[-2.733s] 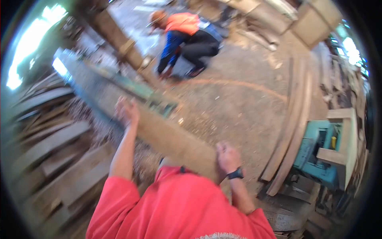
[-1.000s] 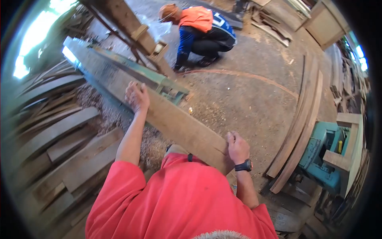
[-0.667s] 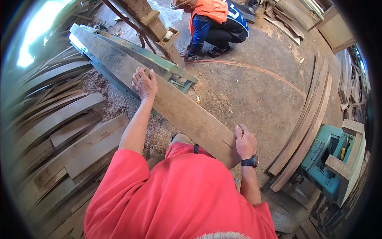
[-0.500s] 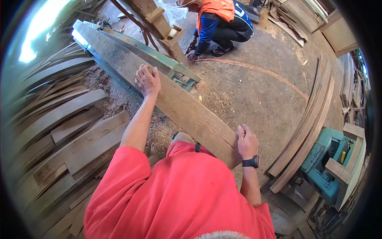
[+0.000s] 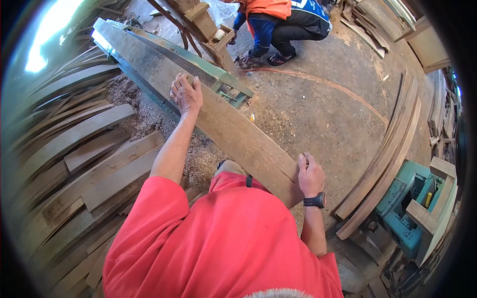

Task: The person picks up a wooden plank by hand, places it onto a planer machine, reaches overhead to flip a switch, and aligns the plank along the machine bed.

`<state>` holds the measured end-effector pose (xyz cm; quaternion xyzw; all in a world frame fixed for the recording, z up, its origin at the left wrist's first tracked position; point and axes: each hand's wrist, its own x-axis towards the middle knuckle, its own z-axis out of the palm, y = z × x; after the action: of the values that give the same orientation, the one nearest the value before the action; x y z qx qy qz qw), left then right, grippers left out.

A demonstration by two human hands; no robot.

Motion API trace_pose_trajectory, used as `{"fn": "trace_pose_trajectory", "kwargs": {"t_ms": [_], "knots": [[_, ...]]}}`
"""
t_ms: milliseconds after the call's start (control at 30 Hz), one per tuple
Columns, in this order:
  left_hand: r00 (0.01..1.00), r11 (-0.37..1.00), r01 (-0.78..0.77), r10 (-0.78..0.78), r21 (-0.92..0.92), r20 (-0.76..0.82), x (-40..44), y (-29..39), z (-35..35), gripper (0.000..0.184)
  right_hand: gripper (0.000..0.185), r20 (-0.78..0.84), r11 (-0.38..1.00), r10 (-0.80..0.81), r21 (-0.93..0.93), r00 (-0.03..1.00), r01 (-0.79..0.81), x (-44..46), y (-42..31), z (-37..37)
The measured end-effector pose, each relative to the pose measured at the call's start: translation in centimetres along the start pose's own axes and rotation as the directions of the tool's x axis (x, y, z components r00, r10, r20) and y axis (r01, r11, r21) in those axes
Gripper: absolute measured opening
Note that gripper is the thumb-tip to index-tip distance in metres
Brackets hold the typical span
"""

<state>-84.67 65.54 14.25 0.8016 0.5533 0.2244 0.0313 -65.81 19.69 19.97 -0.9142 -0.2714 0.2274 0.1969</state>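
Observation:
A long wooden plank (image 5: pixel 238 130) runs slantwise from my waist up to the far left, its far part lying along a green machine bed (image 5: pixel 218 74). My left hand (image 5: pixel 187 95) presses on the plank about midway, fingers bent against its face and thumb raised. At the near end, my right hand (image 5: pixel 311 176) grips the plank's right edge, its fingertips partly hidden. A dark watch (image 5: pixel 315 200) is on the right wrist.
Stacked curved boards (image 5: pixel 79 131) and wood shavings (image 5: pixel 131 102) lie left. A co-worker (image 5: pixel 278 30) crouches beyond a wooden post (image 5: pixel 201 25). Curved planks (image 5: pixel 382 154) and a teal machine (image 5: pixel 405 198) stand right. A curved reddish strip (image 5: pixel 323 84) crosses the floor.
The view has shifted slightly; both my hands keep their places on the plank. The co-worker has shifted right, and one of their hands has moved away from the other.

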Motion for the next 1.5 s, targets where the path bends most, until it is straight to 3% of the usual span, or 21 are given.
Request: {"fn": "trace_pose_trajectory", "kwargs": {"t_ms": [567, 1267, 1500], "knots": [[0.999, 1.000, -0.003, 0.003, -0.010, -0.036, 0.0, -0.2, 0.2, 0.044, 0.047, 0.058, 0.999, -0.036, -0.023, 0.998, 0.038, 0.0, -0.5, -0.4], [0.997, 0.962, -0.076, 0.081, -0.261, 0.007, -0.2, -1.2, -0.7, 0.042, 0.047, -0.296, 0.998, 0.029, -0.052, 0.955, -0.046, -0.6, 0.4, 2.3], [0.996, 0.976, -0.084, 0.090, -0.199, 0.025, -0.3, -1.0, -1.0, 0.042, 0.042, -0.291, 1.000, -0.007, -0.015, 0.957, 0.003, -0.6, 1.0, 2.1]]}}
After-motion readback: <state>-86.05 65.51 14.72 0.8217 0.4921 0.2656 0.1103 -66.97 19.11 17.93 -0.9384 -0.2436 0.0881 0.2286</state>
